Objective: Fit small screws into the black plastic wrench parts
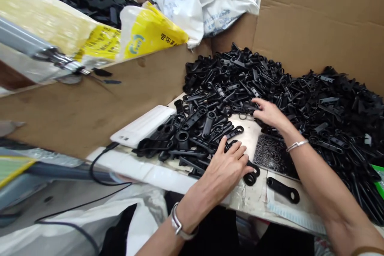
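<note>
My left hand [226, 167] lies palm down with spread fingers over black ring-ended plastic arms at the near side of the worktop. One such arm [253, 172] pokes out by its thumb; what lies under the palm is hidden. Further off, my right hand [270, 114] reaches into the front edge of a large heap of black plastic parts [237, 72]. Its fingers are apart and touch or hover by the parts there. A single black arm [283, 189] rests alone near the front edge. Between my forearms sits a shallow tray [271, 153] of small dark pieces.
A white power strip-like device [142, 126] with a black cable [93, 168] lies at left. Cardboard walls [324, 24] enclose the heap at the back and left. A grey powered screwdriver-like tool [36, 44] hangs at upper left, before yellow and white sacks [156, 32].
</note>
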A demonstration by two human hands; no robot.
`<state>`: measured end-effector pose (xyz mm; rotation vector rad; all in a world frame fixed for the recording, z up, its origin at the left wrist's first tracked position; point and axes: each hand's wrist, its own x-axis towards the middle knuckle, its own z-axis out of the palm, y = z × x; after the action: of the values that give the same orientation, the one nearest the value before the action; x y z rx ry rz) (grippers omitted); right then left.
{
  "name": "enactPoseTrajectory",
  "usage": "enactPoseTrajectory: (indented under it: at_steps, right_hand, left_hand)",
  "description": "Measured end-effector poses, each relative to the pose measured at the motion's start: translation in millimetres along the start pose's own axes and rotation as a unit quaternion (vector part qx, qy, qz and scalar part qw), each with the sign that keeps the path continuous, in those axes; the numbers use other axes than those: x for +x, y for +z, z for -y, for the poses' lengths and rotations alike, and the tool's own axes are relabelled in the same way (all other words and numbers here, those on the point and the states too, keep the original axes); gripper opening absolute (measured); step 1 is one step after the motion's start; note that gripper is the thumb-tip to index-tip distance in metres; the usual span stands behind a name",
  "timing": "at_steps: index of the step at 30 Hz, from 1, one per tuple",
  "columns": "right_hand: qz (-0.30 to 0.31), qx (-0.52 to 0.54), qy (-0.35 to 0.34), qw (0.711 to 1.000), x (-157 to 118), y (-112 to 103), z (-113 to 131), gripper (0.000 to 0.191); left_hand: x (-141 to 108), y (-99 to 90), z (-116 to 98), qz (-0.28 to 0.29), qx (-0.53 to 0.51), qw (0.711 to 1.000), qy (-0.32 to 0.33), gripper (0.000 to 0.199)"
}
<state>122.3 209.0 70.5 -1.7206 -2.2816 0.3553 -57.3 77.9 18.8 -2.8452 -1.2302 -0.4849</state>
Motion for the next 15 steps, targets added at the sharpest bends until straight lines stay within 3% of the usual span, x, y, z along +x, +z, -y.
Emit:
enactPoseTrajectory:
  at_steps: [5,8,12,15]
  right_hand:
    - [-0.168,-0.018,0.026,0.985,36,-38,-28,0.071]
    - [-0.172,-0.033,0.030,0.984,27,-46,-42,0.064]
    - [-0.152,-0.005,-0.005,0.988,-50,-51,-42,0.047]
    - [-0.072,0.081,0.014,0.994,-131,-52,-42,0.028]
  left_hand:
    - [-1,-0.9,0,0.013,0.004,1.000,0.016,0.025]
    - [-2,-0.2,0,0.005,0.007,1.000,0.023,0.026]
    - [-3,-4.6,-6,-0.023,-0.020,0.999,0.038,0.020]
    - [-1,-10.2,-20,-0.023,-0.065,0.995,0.077,0.015]
